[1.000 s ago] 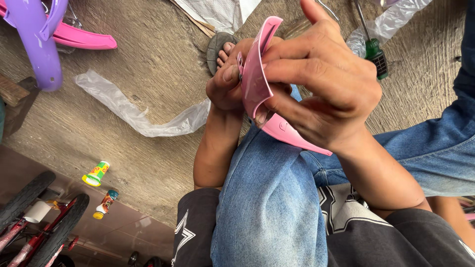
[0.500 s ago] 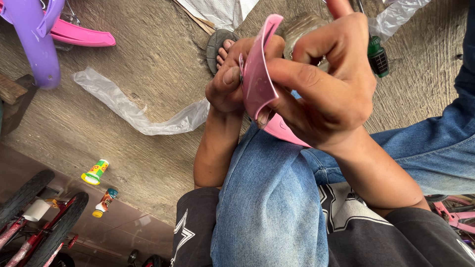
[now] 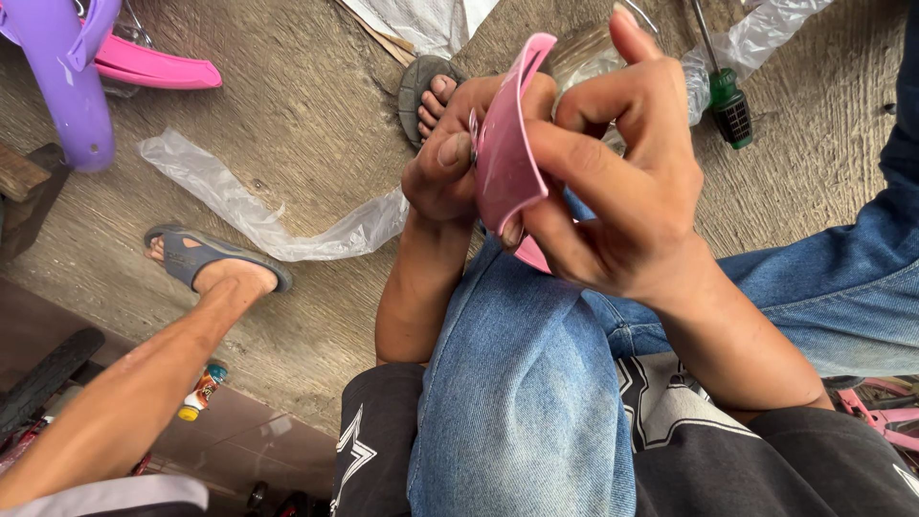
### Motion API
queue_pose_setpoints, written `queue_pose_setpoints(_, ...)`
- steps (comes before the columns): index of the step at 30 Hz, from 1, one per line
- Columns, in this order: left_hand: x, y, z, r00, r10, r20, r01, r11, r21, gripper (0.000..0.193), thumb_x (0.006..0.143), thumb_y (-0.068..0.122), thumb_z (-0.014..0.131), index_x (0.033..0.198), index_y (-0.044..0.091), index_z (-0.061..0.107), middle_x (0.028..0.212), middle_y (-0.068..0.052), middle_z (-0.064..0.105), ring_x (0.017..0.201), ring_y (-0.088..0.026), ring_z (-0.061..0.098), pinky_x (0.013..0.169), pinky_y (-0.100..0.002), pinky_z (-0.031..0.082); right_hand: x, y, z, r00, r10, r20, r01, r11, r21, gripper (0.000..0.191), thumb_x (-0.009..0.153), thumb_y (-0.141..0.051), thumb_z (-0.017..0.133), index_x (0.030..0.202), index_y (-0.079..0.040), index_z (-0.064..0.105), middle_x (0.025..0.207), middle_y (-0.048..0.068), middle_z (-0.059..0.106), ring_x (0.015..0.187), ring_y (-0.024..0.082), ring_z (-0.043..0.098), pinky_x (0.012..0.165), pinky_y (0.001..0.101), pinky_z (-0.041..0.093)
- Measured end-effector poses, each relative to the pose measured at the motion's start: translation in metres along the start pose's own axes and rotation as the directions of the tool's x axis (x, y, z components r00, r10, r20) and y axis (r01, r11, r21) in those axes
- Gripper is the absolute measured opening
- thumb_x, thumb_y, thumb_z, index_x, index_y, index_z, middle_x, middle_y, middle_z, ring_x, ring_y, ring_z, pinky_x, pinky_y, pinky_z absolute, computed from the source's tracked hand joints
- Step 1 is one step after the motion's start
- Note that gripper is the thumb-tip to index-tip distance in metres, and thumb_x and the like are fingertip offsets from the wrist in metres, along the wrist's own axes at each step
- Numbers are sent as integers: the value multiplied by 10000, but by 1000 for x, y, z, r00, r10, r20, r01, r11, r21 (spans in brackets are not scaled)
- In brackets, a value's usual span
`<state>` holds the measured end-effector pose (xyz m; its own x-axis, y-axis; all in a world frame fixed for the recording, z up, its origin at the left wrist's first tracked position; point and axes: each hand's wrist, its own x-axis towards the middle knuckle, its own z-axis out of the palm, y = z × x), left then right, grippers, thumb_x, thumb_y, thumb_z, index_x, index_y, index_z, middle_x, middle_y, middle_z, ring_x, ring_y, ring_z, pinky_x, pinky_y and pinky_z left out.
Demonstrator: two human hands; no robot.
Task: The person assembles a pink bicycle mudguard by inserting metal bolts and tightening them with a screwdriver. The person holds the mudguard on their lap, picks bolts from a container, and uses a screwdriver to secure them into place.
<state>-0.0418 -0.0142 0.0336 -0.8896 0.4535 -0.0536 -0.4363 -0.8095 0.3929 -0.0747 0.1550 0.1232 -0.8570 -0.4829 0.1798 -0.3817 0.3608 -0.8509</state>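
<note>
Your right hand (image 3: 622, 182) has slid its fingers up over the curved pink plastic fender piece (image 3: 505, 158) since a second ago; the left hand (image 3: 450, 163) pinches its other edge. Both hands grip it above your denim knee (image 3: 517, 383).

One head-worn camera looks steeply down, close over the hands and knee; the floor (image 3: 316, 124) seems farther below.

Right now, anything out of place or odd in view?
Little stands out. Both hands, left hand and right hand, hold the pink curved plastic piece. Crumpled clear plastic wrap and a green-handled screwdriver lie loose on the concrete floor.
</note>
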Motion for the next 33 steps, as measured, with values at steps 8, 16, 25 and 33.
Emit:
queue_pose_setpoints(8,-4,-10,-8,998,24,-64,-19,998,66,594,903,605,716,969,37,555,702,3,537,549,-66,526,499,-181,394,-1,-3,-6,1000,2,4,-2,998,-68,300,746,-54,800,1034,5,739,894,161,572,912,347,563,1190,651,379)
queue_pose_setpoints(16,-2,-4,-3,1000,-4,-14,4,998,62,636,907,611,699,975,-4,553,735,-46,642,512,-121,638,430,-216,510,-2,-2,-8,999,-17,35,19,997,-72,340,766,-93,837,1067,18,725,903,161,561,894,329,552,1178,656,366)
queue_pose_setpoints(25,-8,-7,-8,998,-41,-55,44,997,59,652,865,651,713,941,24,552,714,-37,603,552,-101,587,499,-250,473,2,-6,-9,1000,-29,3,29,993,-118,362,770,-130,818,1085,27,736,884,158,547,883,337,534,1152,647,363)
queue_pose_setpoints(33,-15,-16,-26,992,48,-120,-17,969,248,753,884,648,686,1163,-47,612,878,-36,610,769,-116,560,683,-246,418,-4,-3,-12,1000,-28,-1,27,995,-100,384,766,-106,787,1134,-5,747,893,144,527,910,357,539,1193,642,355)
